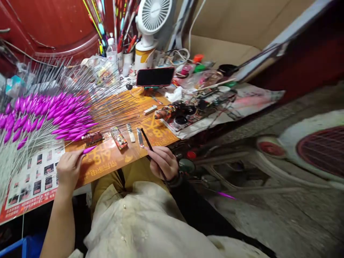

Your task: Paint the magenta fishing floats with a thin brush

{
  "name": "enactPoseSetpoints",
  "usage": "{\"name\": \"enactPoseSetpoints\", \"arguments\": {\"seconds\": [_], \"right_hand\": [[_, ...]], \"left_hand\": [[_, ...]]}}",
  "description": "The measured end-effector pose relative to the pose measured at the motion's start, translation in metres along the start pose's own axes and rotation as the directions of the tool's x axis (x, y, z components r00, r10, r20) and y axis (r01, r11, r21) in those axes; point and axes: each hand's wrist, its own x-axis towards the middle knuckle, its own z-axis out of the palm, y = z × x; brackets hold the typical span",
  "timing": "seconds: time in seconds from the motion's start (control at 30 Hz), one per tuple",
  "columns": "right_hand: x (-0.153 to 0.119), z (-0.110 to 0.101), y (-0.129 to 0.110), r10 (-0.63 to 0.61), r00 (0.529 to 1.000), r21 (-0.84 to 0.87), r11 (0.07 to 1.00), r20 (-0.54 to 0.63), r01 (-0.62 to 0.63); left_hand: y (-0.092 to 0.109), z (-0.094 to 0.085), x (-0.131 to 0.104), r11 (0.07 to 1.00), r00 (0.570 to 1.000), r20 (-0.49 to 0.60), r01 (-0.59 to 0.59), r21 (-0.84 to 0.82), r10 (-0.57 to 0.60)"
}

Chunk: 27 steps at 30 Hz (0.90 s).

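Note:
My left hand point(69, 168) is closed, pinching a glossy purple fishing float point(89, 149) by one end, near the table's front edge. My right hand point(163, 163) is wrapped round a slim black stick point(146, 139), perhaps a brush; its lower part is hidden by the fingers. Between the hands lie a small dark block point(92, 138), a colourful little box point(118, 138), a pale flat strip point(130, 133) and a metal blade-like strip point(140, 138). A dense bundle of purple floats point(72, 118) with long thin stems spreads over the left side.
A phone point(155, 77) stands in the middle, with a white fan point(154, 16) behind it. Paint-stained jars point(181, 120) sit on paper point(185, 134) at the right. One purple float point(225, 195) is low at the right. Another fan point(319, 147) stands beyond.

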Motion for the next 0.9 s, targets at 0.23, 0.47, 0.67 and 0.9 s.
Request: {"name": "enactPoseSetpoints", "arguments": {"seconds": [0.23,0.47,0.67,0.9], "right_hand": [[0.003,0.036,0.027,0.193,0.981,-0.071,0.979,0.001,-0.193],[0.005,0.041,0.030,0.307,0.944,-0.085,0.951,0.120,-0.298],[0.010,0.044,0.032,0.442,0.871,-0.094,0.897,0.213,-0.433],[0.012,0.046,0.033,0.495,0.837,-0.105,0.868,0.232,-0.485]], "left_hand": [[-0.001,-0.006,-0.019,1.000,0.999,-0.033,-0.011,-0.016,0.011],[-0.007,-0.002,-0.021,1.000,0.998,-0.052,-0.023,0.007,0.023],[-0.013,0.004,-0.021,0.999,0.997,-0.075,-0.036,0.017,0.037],[-0.019,0.006,-0.022,0.996,0.991,-0.113,-0.068,0.049,0.073]]}}
